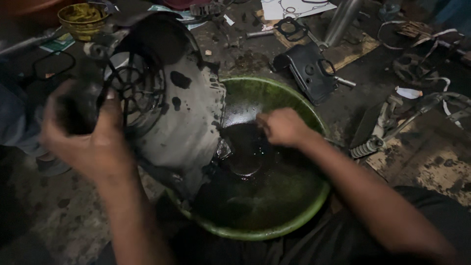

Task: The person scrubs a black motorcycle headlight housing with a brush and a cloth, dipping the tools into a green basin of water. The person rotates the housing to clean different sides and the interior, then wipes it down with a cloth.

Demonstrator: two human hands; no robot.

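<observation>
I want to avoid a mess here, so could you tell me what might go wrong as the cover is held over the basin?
1. The left hand alone holds the big oily cover tilted at the basin's edge; a greasy grip could slip and splash the dark liquid.
2. The right hand reaches over that liquid, so a dropped cover might strike it.
3. Loose parts lie close behind the basin and could get splashed.
</observation>
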